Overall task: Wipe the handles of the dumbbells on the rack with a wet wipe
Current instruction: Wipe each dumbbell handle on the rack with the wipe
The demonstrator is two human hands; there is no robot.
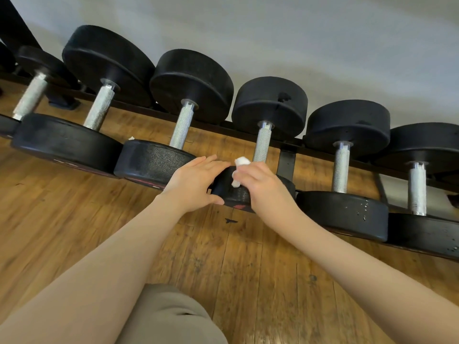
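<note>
On the rack (286, 161), both hands meet at one dumbbell's (263, 145) near head.
Left hand (196, 181) cups it, fingers spread; right hand (260, 186) pinches the bunched wet wipe (239, 170) just below the handle (262, 145).

dumbbells (270, 135) side by side on rack (285, 165) | wall (323, 45) behind | floor (223, 256) below

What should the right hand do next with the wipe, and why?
Probably lift the right hand and bring the wet wipe up onto the knurled handle just above it. The wipe is bunched in the fingers over the near weight head, not yet on the handle, while the left hand rests on that head, seemingly steadying the dumbbell.
</note>
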